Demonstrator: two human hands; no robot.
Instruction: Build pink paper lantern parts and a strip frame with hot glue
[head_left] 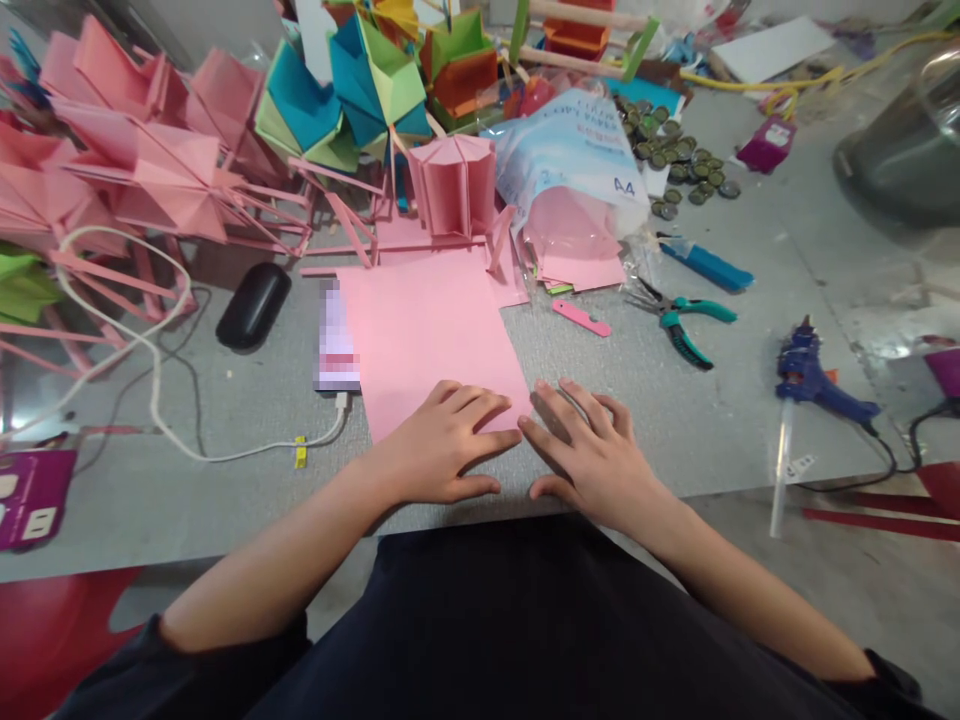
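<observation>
Grey felt-like covering spreads over the table [712,420], coarse and matte, its near edge running just below the hands. Pink paper sheet [431,330], smooth, flat and rectangular, lies on it in the middle, its long axis running away from the person and leaning slightly to the left, the near short edge under the hands. Folded paper models [150,150] in pink, teal and green, all sharp creases and fan shapes, crowd the far left. An opened plastic A4 paper pack [577,160], glossy and crumpled, sits beyond the sheet to the right with more pink sheets spilling out. The left hand [442,440] lies palm down with fingers spread flat, pressing the sheet's near edge, holding nothing. The right hand [592,450] is also flat and open, fingertips touching the sheet's near right corner. A blue glue gun [814,380] lies well to the right; teal-handled pliers [682,320] lie between it and the sheet.
</observation>
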